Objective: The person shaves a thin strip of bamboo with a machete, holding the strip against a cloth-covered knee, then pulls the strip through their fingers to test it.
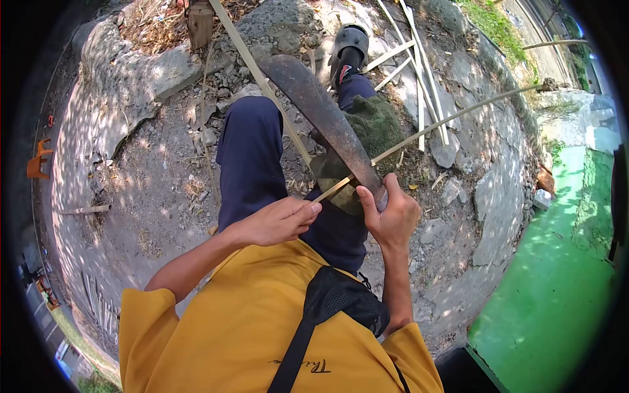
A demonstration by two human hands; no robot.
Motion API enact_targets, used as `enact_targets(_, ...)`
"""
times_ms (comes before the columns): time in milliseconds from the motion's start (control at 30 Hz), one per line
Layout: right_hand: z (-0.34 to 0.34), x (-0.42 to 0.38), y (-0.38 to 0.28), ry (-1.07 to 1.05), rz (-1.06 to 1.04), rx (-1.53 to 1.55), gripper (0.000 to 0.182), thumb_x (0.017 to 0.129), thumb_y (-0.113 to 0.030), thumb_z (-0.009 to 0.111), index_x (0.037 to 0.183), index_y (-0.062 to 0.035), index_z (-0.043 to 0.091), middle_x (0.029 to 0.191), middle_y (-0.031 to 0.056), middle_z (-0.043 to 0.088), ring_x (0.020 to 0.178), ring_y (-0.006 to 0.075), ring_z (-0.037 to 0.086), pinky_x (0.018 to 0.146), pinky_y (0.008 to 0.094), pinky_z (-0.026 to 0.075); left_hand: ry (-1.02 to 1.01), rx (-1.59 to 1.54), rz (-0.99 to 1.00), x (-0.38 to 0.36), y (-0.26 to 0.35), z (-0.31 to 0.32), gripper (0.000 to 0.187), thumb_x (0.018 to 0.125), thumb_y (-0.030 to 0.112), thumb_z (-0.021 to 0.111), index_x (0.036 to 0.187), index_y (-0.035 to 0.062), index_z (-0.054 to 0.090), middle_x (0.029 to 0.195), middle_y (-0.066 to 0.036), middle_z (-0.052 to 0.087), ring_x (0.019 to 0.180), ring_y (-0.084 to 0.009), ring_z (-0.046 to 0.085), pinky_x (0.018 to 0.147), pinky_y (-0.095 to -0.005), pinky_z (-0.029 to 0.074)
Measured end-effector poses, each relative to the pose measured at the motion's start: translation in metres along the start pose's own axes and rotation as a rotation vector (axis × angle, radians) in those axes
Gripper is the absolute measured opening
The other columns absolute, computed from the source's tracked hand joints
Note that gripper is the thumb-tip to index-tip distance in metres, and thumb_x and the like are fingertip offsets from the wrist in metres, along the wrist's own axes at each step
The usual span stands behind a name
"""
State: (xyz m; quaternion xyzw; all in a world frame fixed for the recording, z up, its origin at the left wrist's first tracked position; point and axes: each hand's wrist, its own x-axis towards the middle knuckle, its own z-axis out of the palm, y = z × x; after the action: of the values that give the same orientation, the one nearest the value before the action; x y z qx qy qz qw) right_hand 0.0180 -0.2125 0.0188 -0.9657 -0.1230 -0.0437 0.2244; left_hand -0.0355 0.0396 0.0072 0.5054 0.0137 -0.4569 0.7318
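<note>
My left hand [282,219] is closed, pinching the near end of a thin bamboo strip [452,118] in front of my belly. That strip runs under the blade and out to the upper right. In my right hand [394,213] is the handle of a machete [314,105], fingers wrapped around it and thumb along its side. Its broad, rust-dark blade points up and left, crossing over the strip just ahead of my hands. A worn green cloth [373,124] lies over my leg beneath the blade. The blade hides part of the cloth and of the strip.
Several pale bamboo strips [422,85] lie by my shoe [352,40]. A longer strip [246,56] slants past my knee, near a wooden post [200,25]. Broken concrete [498,196] covers the ground. A green painted surface [537,314] is at right, an orange chair [39,159] far left.
</note>
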Motion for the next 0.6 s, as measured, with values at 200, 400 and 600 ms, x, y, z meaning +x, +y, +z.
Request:
enact_targets(200,-0.009,-0.002,0.002,-0.067,-0.072,-0.053,0.055,0.092,-0.061,0.075,0.089,-0.0070,0.062,0.062,0.0163,0.063,0.055,0.0410,0.065,0.049,0.0475,0.043,-0.003,0.017,-0.015,0.023,0.016,0.008,0.050,0.119,0.045,0.036,0.080,0.0143,0.035,0.070,0.008,0.026,0.058,-0.0057,0.022,0.051,-0.0265,0.024)
enact_targets(400,0.004,-0.002,0.015,0.002,0.128,0.187,0.054,0.095,-0.058,0.072,0.093,-0.0047,0.063,0.063,0.0198,0.063,0.059,0.0439,0.066,0.053,0.0478,0.047,-0.007,-0.050,-0.009,-0.019,-0.021,0.005,0.050,0.118,0.046,0.038,0.080,0.0134,0.035,0.071,0.008,0.025,0.059,-0.0056,0.023,0.052,-0.0267,0.025)
enact_targets(600,-0.006,-0.007,0.009,-0.047,-0.074,-0.008,0.057,0.089,-0.067,0.074,0.087,-0.0114,0.061,0.062,0.0137,0.066,0.052,0.0367,0.066,0.048,0.0459,0.046,0.018,0.137,0.028,0.014,0.006,0.006,0.052,0.118,0.047,0.037,0.078,0.0135,0.034,0.068,0.008,0.028,0.058,-0.0061,0.024,0.051,-0.0273,0.026)
